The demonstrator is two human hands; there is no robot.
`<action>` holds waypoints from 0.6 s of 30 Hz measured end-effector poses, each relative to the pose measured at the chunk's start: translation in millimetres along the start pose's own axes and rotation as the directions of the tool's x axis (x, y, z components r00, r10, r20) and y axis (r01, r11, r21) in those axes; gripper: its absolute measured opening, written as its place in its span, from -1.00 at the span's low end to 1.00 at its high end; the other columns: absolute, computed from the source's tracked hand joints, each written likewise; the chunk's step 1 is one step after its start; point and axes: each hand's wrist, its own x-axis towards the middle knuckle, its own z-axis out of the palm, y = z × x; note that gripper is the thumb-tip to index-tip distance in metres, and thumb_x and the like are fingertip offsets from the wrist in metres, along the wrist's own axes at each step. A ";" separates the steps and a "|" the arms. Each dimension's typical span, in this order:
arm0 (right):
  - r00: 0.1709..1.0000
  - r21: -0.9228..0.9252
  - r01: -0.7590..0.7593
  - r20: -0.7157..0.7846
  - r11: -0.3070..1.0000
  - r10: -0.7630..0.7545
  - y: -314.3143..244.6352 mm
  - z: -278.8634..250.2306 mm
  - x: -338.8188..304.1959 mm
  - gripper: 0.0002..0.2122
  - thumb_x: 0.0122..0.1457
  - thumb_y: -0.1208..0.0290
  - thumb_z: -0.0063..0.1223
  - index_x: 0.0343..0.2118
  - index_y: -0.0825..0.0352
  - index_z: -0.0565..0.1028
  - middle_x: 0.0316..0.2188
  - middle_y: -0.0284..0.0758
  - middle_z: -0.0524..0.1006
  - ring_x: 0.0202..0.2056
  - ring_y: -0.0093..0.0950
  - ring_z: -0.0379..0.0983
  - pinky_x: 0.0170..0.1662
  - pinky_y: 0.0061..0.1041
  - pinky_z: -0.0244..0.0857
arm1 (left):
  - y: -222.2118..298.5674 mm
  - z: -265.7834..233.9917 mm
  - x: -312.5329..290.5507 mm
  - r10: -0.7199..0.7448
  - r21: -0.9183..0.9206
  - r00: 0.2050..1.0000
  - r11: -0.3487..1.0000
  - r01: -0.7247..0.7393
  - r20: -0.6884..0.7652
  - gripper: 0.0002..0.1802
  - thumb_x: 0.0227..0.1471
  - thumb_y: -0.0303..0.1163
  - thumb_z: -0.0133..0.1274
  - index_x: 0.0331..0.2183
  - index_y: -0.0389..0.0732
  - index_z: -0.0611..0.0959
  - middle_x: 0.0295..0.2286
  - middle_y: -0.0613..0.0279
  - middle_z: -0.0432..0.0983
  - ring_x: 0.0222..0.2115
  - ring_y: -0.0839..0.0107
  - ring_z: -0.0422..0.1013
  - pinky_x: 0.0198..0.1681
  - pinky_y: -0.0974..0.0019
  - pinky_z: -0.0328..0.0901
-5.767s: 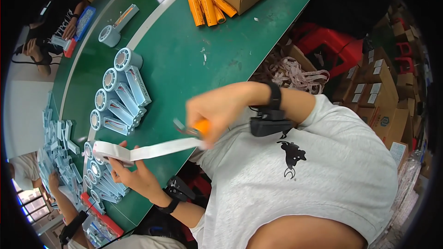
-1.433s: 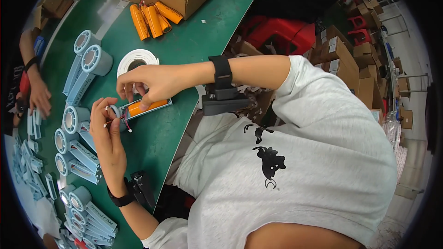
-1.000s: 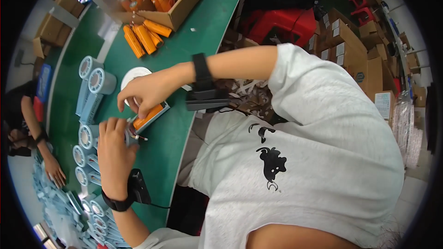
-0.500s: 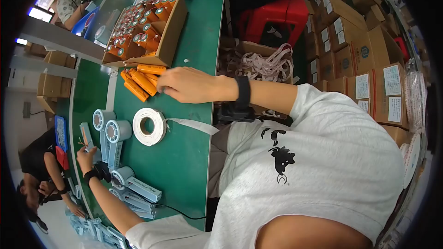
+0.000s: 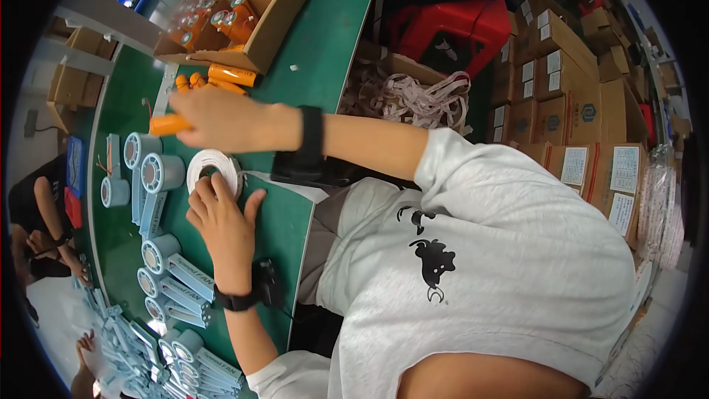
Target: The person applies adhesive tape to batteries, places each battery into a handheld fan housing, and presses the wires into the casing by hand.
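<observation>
Orange cylindrical cell [image 5: 168, 125], head view: gripped in the right hand [image 5: 225, 120], fingers closed round it, up-left of the white tape roll [image 5: 224, 163]. Left hand [image 5: 227, 225] open, fingers spread, touching roll. Cell blurred, thin wires at its end. Pale-blue plastic fans [image 5: 163, 173] left of roll; cardboard box [image 5: 284, 29] above.

Battery cells [image 5: 240, 26] were packed in an open box [image 5: 279, 35] toward the far end of the desk [image 5: 336, 22], with loose cells [image 5: 233, 74] laid just before it. Nearer, a tape roll [image 5: 232, 171] was partly covered by the left fingers [image 5: 209, 196]; one cell [image 5: 167, 125] was held by the right fingers [image 5: 189, 108], beyond the roll and leftward. Fan units [image 5: 159, 254] were lined up on the left. Off the desk's right edge, a stool [image 5: 473, 22] was placed behind a carton [image 5: 410, 67] of strips [image 5: 436, 96], with stacked cartons [image 5: 561, 107] farther right.
</observation>
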 end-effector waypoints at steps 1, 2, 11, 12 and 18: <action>1.000 0.356 -0.024 0.019 0.934 0.018 -26.5 -15.9 2.7 -0.79 -0.06 0.35 0.09 -0.50 0.39 0.35 -0.49 -0.21 0.41 -0.48 -0.41 0.40 -0.42 -0.41 0.25 | -9.6 -9.9 -20.1 -0.041 0.027 0.999 0.999 0.041 -0.002 -0.63 -0.12 -0.27 0.11 -0.29 -0.27 0.42 -0.37 0.07 0.36 -0.24 0.09 0.26 -0.10 0.07 0.06; 0.991 0.586 -0.123 0.036 0.801 0.126 -17.6 -34.5 -8.3 -0.80 -0.05 0.40 0.09 -0.51 0.38 0.31 -0.50 -0.24 0.41 -0.55 -0.44 0.41 -0.48 -0.42 0.26 | -13.7 5.7 -14.7 0.023 -0.034 1.000 0.999 -0.023 -0.015 -0.62 -0.12 -0.27 0.11 -0.28 -0.27 0.41 -0.37 0.07 0.35 -0.23 0.11 0.26 -0.09 0.07 0.04; 0.900 0.810 -0.434 0.369 0.394 0.234 -62.1 -24.4 -88.2 -0.83 -0.07 0.42 0.17 -0.47 0.39 0.45 -0.64 -0.42 0.40 -0.64 -0.68 0.25 -0.53 -0.60 0.16 | -2.6 -26.6 -49.0 -0.144 -0.136 0.984 0.982 0.129 -0.108 -0.44 -0.16 -0.37 0.16 -0.13 -0.39 0.33 -0.28 -0.01 0.37 -0.24 0.17 0.29 -0.03 0.07 -0.02; 0.881 0.851 -0.461 0.405 0.250 0.246 -66.6 -24.0 -87.0 -0.84 -0.08 0.41 0.18 -0.50 0.38 0.47 -0.68 -0.43 0.40 -0.64 -0.70 0.23 -0.54 -0.61 0.14 | -6.0 -28.2 -53.7 -0.176 -0.101 0.975 0.981 0.163 -0.134 -0.42 -0.18 -0.41 0.16 -0.11 -0.39 0.31 -0.27 0.00 0.39 -0.24 0.19 0.30 -0.02 0.09 0.01; 0.904 0.808 -0.411 0.420 0.423 0.075 -77.2 -42.9 -87.8 -0.82 -0.07 0.40 0.18 -0.61 0.40 0.46 -0.74 -0.44 0.37 -0.63 -0.70 0.23 -0.55 -0.61 0.11 | -35.8 -49.2 -65.9 -0.511 -0.601 0.811 0.754 0.264 -0.284 -0.33 -0.24 -0.57 0.15 -0.03 -0.42 0.28 -0.22 0.06 0.44 -0.19 0.32 0.30 -0.04 0.25 0.13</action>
